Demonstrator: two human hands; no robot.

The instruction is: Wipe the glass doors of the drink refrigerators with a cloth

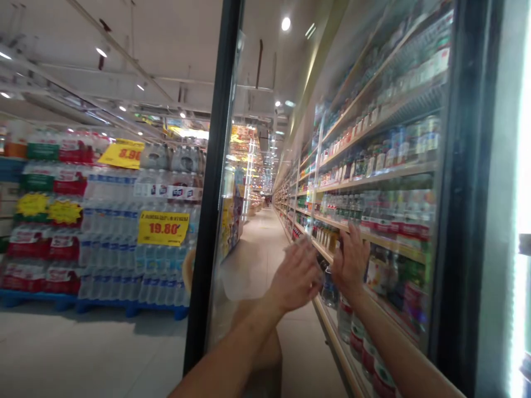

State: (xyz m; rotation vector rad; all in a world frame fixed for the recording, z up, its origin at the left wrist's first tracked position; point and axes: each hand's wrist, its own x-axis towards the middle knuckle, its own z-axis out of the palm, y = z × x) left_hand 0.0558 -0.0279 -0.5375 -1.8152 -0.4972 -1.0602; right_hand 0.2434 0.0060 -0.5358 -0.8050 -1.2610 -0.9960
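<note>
Right hand (350, 262) is open, fingers spread, right up by the black-framed glass door (213, 166) of a drinks chiller. Nothing gripped that i can see, and can't tell if it's touching the glass. Left hand (296, 276) is open too, empty, motion-blurred, just beside the right one, center-right of frame. Nearest thing is a clear bottle (329, 287) behind the glass, just under the right hand. Lower right, bottles w/ red & white labels (365, 354) line a shelf, cut off by the frame bottom. Brands on the shelves (373, 182) are too blurry to read thru the glare. Left side, yellow price signs read 19.80 (164, 228) and prob 8.90 (123, 153), on wrapped bottled water (112, 237) stacked on blue pallets (124, 307). Small print on the signs is unreadable.
</note>
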